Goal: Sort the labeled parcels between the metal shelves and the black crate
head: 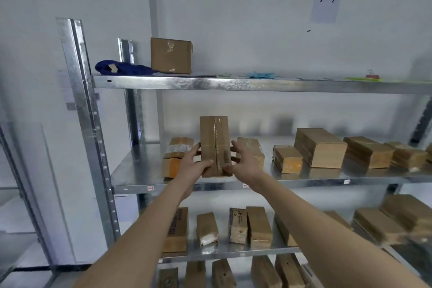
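Observation:
A tall brown cardboard parcel stands upright near the front of the middle metal shelf. My left hand grips its lower left side and my right hand grips its lower right side. Whether its base rests on the shelf is hidden by my hands. A labeled parcel lies just to its left and another brown parcel just to its right. The black crate is not in view.
More parcels line the middle shelf to the right, and several fill the two lower shelves. One box and a blue cloth sit on the top shelf. A steel upright stands at left.

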